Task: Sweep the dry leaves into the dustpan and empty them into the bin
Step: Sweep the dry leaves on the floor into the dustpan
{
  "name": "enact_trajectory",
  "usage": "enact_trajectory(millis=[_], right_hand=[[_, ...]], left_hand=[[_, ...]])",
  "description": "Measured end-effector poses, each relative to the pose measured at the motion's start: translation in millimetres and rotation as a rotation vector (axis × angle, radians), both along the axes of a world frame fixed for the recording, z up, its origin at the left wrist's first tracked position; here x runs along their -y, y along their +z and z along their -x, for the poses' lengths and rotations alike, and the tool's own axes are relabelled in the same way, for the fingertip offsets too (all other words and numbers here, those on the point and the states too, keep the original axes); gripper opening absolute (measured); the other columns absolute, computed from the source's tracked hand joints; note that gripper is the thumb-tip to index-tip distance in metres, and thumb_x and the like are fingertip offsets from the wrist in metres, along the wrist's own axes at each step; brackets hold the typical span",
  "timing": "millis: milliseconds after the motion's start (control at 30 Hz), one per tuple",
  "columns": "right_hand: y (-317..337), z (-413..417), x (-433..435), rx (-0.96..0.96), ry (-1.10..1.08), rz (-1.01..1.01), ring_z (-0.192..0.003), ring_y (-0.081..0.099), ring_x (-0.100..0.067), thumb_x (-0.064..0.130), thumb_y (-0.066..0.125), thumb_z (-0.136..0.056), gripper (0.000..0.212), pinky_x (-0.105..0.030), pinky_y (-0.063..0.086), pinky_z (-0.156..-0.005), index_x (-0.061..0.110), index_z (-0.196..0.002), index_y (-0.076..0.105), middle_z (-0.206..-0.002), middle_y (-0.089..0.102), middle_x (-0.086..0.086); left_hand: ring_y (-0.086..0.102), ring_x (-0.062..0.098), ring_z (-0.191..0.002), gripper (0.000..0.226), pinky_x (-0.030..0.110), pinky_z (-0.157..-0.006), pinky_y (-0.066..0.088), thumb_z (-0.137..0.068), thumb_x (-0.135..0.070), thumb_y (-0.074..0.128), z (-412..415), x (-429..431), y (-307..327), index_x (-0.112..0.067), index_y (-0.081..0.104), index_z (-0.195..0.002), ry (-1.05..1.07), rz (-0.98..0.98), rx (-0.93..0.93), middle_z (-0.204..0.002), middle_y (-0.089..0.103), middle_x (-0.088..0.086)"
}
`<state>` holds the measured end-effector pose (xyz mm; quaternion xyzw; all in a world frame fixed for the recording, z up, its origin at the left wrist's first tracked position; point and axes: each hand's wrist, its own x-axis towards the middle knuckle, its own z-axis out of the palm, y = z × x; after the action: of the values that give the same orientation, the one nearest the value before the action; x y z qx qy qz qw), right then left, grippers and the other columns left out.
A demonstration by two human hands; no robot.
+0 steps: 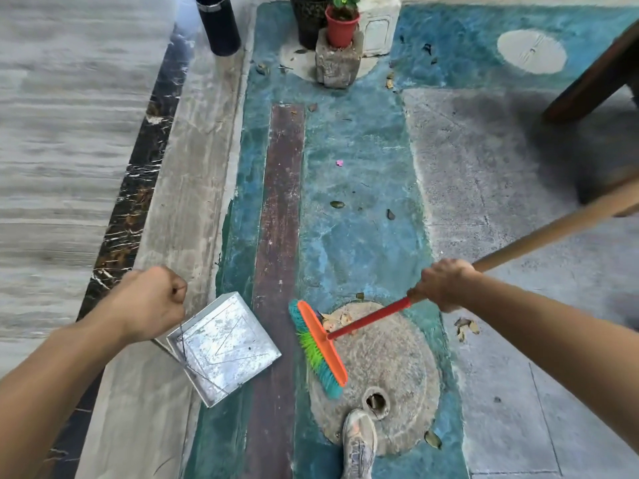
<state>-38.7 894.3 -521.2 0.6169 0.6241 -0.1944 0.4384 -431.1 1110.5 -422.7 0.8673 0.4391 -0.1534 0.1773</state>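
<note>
A person stands on a painted floor with a broom (pixel 321 344) in one hand and a metal dustpan (pixel 224 347) in the other.

The left hand (pixel 152 302) is clenched in a fist around the thin wire handle of the dustpan, which lies on the floor just beside a brown strip (pixel 280 202). The right hand (pixel 444 285) grasps the broom stick where the red part meets the wooden part. The orange broom head stands on a round concrete cover (pixel 390 375), apart from the dustpan, with its bristles toward the dustpan. A few dry leaves (pixel 334 321) lie against the back of the head, and more are scattered on the blue floor. One shoe (pixel 359 440) rests on the near edge of the cover. A red flower pot (pixel 342 27) and a dark cylinder (pixel 218 24) stand far ahead.
</note>
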Motion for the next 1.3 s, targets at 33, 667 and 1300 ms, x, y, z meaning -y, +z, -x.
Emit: enact_trajectory(millis=[33,667,1300], right_hand=[[7.8,-14.0,-13.7,0.022,0.027,-0.018,-0.086,0.056,-0.019,0.023,0.057,-0.096,0.051,-0.032,0.043,-0.067,0.044,-0.141,0.042,-0.095,0.057,0.004],[54.9,-193.5,47.0,0.086,-0.285,-0.213,-0.056,0.044,-0.007,0.021,0.046,-0.098,0.056,-0.024,0.036,-0.042,0.043,-0.147,0.031,-0.071,0.043,0.006],[51.6,-74.5,238.4,-0.007,-1.455,-0.378,-0.073,0.061,-0.025,0.034,0.037,-0.097,0.022,-0.036,0.052,-0.063,0.032,-0.110,0.055,-0.085,0.064,-0.001]], left_hand=[[0.018,0.018,-0.053,0.029,0.014,-0.043,0.029,-0.061,-0.004,0.059,-11.8,-4.1,1.3,-0.014,0.035,-0.048,-0.010,-0.002,0.004,-0.046,0.023,0.001],[0.020,0.023,-0.064,0.036,0.020,-0.048,0.029,-0.066,-0.001,0.055,-189.0,-33.9,9.7,-0.016,0.032,-0.042,-0.111,0.071,0.037,-0.046,0.023,-0.005],[0.036,0.039,-0.065,0.030,0.032,-0.067,0.045,-0.069,-0.006,0.051,-391.1,-40.5,1.2,-0.018,0.036,-0.047,-0.668,0.083,-0.075,-0.053,0.033,0.000]])
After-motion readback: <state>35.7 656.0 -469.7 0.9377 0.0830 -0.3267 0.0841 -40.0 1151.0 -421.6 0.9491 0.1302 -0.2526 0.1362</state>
